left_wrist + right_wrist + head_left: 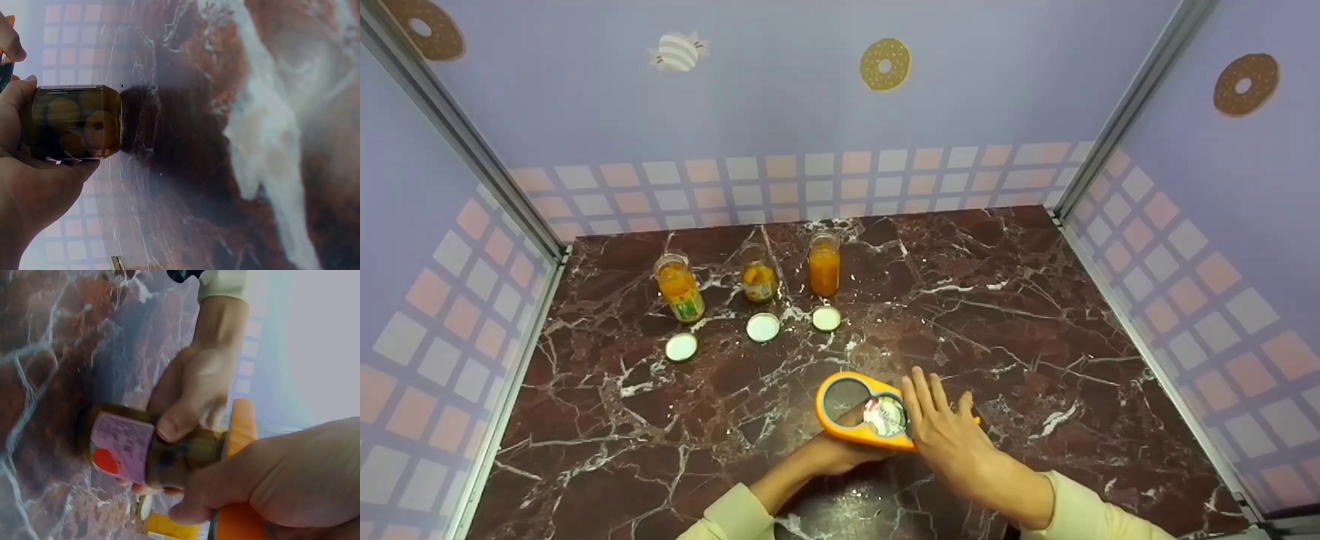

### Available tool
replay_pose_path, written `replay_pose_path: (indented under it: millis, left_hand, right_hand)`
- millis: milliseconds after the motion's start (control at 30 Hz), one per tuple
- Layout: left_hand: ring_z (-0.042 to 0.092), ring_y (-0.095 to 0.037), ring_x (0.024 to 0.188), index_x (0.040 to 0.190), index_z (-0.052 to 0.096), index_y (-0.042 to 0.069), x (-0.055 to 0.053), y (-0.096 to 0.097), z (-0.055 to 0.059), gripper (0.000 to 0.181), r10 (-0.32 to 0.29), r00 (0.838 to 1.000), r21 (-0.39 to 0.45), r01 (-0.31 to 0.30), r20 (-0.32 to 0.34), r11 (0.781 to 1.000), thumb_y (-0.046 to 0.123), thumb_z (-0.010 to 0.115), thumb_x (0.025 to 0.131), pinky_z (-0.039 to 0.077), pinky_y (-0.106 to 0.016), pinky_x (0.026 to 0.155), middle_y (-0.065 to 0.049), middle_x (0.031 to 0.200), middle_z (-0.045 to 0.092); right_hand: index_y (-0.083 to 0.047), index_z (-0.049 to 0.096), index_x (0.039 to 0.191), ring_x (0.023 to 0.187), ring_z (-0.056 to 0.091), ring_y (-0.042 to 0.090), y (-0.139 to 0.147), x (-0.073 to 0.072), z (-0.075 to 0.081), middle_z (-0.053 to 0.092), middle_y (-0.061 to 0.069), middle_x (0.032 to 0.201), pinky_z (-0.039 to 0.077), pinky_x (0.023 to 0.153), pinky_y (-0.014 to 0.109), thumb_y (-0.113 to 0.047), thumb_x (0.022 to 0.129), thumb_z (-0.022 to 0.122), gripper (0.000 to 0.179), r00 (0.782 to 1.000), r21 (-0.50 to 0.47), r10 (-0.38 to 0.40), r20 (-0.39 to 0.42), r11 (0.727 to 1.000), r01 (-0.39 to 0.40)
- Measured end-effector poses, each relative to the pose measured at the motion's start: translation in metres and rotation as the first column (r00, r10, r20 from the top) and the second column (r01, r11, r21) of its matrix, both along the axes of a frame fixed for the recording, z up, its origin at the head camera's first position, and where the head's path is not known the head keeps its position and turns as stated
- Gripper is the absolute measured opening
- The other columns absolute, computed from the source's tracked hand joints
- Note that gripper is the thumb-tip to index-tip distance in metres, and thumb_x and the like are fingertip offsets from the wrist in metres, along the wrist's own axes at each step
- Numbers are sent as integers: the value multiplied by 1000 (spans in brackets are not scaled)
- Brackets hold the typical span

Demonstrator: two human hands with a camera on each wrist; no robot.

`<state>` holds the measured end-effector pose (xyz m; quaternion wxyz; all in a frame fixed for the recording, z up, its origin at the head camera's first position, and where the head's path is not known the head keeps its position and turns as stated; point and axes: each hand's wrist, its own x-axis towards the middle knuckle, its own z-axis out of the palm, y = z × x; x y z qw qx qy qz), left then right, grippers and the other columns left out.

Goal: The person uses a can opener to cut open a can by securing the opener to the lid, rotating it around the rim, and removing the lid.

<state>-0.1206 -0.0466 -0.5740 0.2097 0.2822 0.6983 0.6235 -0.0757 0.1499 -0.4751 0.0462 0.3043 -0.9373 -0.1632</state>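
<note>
My left hand [844,450] grips a glass jar [76,121] of round pieces in brownish liquid. The jar's pink label [121,447] bears a red round fruit. Over its top lies an orange jar opener [834,379] with grey-lined round openings, and the white patterned lid [883,416] shows through one of them. My right hand [952,442] lies across the handle end of the opener. From above its fingers look straight and spread; in the right wrist view its thumb bends round the opener's edge. The left fingers wrap the jar's body below the opener.
Farther back on the dark marble table [997,322] stand three lidless jars: a left jar [681,289], a middle jar [758,281] and a right jar [824,266]. Before them lie a left lid [682,347], a middle lid [763,327] and a right lid [826,319]. Patterned walls enclose the table.
</note>
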Motion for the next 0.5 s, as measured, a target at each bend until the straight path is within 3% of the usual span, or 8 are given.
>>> replay_pose_path:
  millis: [67,133,233,333,500]
  left_hand:
    - [40,-29,145,153,38,-8,-1,-2,2,75,-5,996,-84,-3,-93,996,8,77,91,26,-32,122,-20,156,45]
    - [42,-29,144,153,38,-7,-1,-3,3,75,-6,996,-92,-3,-93,996,7,77,90,27,-32,122,-19,155,46]
    - [43,-28,143,152,41,-6,-1,-4,3,74,-7,985,-147,-19,-172,989,11,77,90,27,-34,123,-19,153,48]
    - [43,-26,143,152,39,-7,-1,-3,2,74,-5,995,-85,-4,-104,996,7,77,90,28,-33,122,-19,154,48]
    - [45,-22,141,154,38,-6,-3,-4,0,73,-45,997,-14,44,-58,999,5,75,92,30,-31,121,-18,152,49]
  right_hand:
    - [9,39,152,134,53,41,1,-1,-1,38,31,157,58,82,58,-14,81,82,86,1000,-21,9,2,1000,-9]
    - [10,38,152,132,54,42,1,-2,-1,37,31,157,58,79,56,-12,84,80,84,999,-66,1,34,998,1]
    - [9,35,154,128,55,43,2,-5,-2,38,31,157,58,75,55,-8,85,79,83,995,-138,-11,104,990,25]
    - [6,35,154,119,59,42,5,-8,-4,44,30,151,58,73,54,-7,82,82,87,992,-180,-12,126,983,34]
    - [-4,38,156,100,61,36,11,-14,-10,57,23,129,55,69,47,0,70,89,99,998,-192,35,43,981,-26]
